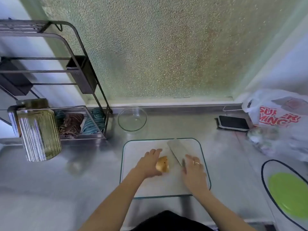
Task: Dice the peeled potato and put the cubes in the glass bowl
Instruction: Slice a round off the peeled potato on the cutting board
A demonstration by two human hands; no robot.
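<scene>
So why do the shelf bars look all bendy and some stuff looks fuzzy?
Head view: the wide-angle lens curves the metal rack near the edge; the striped jar and plastic bag are smeared by blur; the potato and knife in the middle look only slightly soft.

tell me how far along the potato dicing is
Barely begun. Done: the potato sits whole on the glass cutting board. In hand: the left hand rests against it, the right hand is at the knife handle. Left: all the cutting, and the glass bowl holds no cubes.
</scene>
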